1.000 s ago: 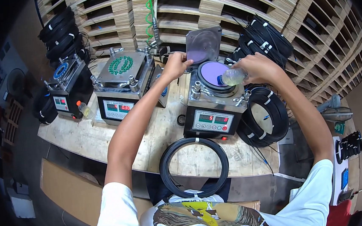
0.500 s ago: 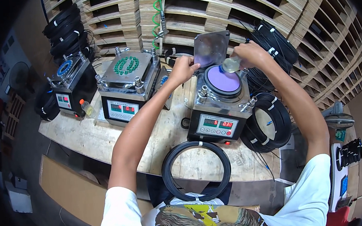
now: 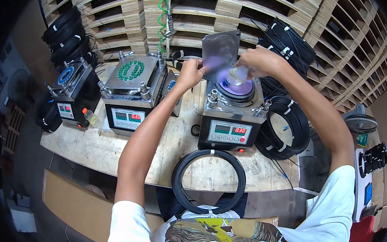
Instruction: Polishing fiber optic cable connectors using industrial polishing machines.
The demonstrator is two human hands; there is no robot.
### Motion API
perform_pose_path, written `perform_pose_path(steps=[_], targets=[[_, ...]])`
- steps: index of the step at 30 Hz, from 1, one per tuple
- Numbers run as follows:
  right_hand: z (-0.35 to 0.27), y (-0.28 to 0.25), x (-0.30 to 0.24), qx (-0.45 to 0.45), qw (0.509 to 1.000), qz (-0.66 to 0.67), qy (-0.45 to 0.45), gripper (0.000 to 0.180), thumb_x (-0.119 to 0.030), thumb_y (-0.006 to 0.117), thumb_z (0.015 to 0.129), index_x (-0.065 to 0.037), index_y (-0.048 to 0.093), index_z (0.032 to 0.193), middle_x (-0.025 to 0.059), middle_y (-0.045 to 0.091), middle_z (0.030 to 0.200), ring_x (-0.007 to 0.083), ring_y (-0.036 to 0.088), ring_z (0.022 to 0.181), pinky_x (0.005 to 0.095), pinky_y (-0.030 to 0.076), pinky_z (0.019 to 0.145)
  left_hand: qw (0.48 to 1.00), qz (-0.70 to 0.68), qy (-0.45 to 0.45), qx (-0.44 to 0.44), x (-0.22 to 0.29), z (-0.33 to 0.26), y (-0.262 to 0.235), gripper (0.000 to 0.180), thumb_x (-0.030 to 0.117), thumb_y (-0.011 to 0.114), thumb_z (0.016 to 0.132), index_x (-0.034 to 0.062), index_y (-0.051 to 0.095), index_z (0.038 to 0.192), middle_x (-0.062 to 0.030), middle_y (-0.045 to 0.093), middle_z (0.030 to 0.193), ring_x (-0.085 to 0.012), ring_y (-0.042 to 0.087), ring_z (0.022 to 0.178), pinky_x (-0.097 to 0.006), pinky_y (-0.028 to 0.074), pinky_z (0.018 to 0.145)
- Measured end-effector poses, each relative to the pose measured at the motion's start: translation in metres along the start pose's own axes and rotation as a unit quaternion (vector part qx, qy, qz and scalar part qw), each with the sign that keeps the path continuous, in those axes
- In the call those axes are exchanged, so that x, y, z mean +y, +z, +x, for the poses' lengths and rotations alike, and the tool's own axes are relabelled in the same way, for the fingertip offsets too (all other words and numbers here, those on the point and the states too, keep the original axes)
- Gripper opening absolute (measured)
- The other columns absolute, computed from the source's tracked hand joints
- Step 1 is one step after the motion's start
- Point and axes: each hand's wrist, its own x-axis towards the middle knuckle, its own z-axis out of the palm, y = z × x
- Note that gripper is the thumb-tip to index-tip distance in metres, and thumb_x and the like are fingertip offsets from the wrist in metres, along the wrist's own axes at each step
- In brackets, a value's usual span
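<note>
Stacked wooden pallets [image 3: 285, 18] fill the background; in front, a worn wooden table [image 3: 91, 147] carries three box-shaped machines with small digital readouts. The nearest machine [image 3: 232, 118] stands open, its hinged metal lid [image 3: 219, 50] tilted upright at the back, exposing a round purple pad [image 3: 236, 89] on top. The middle machine [image 3: 132, 91] is clamped shut with a ring of green-tipped pieces on its plate; a third, with a blue ring, sits at far left [image 3: 71, 92]. Black cable coils lie about: one at the table's near edge [image 3: 208, 181], another leaning right of the open machine [image 3: 285, 127]. Work appears at an early stage on the open unit: pad bare, nothing loaded on it, lid not closed. Right hand [image 3: 261, 61] holds a small clear bottle [image 3: 237, 75] tipped just over the pad, fingers wrapped around it; motion blur makes it hard to say whether anything is coming out. Left hand [image 3: 190, 73] is at the lid's lower left edge, fingers curled together and pinching near the hinge, though what they grip cannot be told.
</note>
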Motion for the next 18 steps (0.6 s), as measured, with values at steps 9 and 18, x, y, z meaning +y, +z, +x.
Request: perform_pose_path(steps=[9, 18], targets=[[-0.010, 0.024, 0.059, 0.014, 0.995, -0.021, 0.093, 0.046, -0.015, 0.086, 0.066, -0.020, 0.077, 0.111, 0.0092, 0.075, 0.098, 0.0283, 0.070, 0.099, 0.0443, 0.051, 0.084, 0.999, -0.034, 0.005, 0.000, 0.006, 0.001, 0.006, 0.024, 0.017, 0.074, 0.088, -0.0026, 0.073, 0.102, -0.0250, 0.069, 0.084, -0.0326, 0.071, 0.076, -0.039, 0.052, 0.070], [-0.026, 0.012, 0.015, -0.015, 0.999, 0.004, 0.036, 0.060, -0.015, 0.086, 0.067, -0.018, 0.071, 0.125, 0.0096, 0.075, 0.108, 0.0293, 0.068, 0.106, 0.0437, 0.048, 0.089, 1.000, -0.017, -0.003, -0.009, 0.011, 0.001, 0.000, 0.023, 0.016, 0.073, 0.088, -0.0020, 0.073, 0.102, -0.0226, 0.071, 0.083, -0.0289, 0.071, 0.074, -0.037, 0.053, 0.072]])
